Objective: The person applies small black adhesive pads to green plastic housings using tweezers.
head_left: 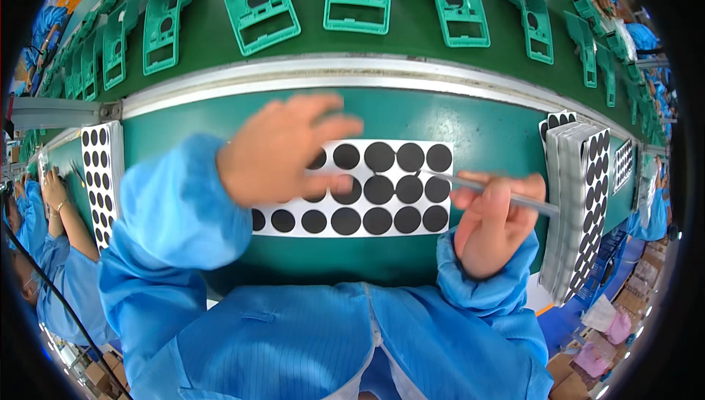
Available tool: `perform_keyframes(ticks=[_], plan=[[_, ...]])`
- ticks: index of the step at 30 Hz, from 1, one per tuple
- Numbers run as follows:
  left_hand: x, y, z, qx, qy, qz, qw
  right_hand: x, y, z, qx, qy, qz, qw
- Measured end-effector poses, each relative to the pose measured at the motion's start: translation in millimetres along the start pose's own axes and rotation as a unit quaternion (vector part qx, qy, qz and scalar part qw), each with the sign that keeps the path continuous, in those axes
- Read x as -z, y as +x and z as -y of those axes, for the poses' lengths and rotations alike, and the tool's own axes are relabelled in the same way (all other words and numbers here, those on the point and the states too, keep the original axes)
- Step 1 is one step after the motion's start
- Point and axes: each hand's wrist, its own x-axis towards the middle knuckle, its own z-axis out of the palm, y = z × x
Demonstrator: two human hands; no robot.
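A white sheet of round black stickers lies on the green bench in front of me. Above its left part hovers my left hand, slightly blurred, fingers spread and holding nothing I can see; it hides several stickers. At the sheet's right edge my right hand is closed around thin metal tweezers. Their tips point left and reach a sticker in the sheet's right part. Whether the tips touch it or grip anything, I cannot tell.
Across a metal rail, green plastic housings stand in a row on a green conveyor. A thick stack of sticker sheets is at the right, another stack at the left. A co-worker in blue sits on the left.
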Motion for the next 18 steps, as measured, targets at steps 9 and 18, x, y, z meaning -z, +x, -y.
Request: perform_keyframes(ticks=[9, 18], plan=[[54, 151, 136, 0.124, 0.108, -0.137, 0.977, 7, 10, -5, -0.098, 0.062, -0.117, 0.986], [36, 34, 3, 0.133, -0.182, -0.172, 0.959, 8, 1, 4, -0.093, 0.126, -0.115, 0.981]])
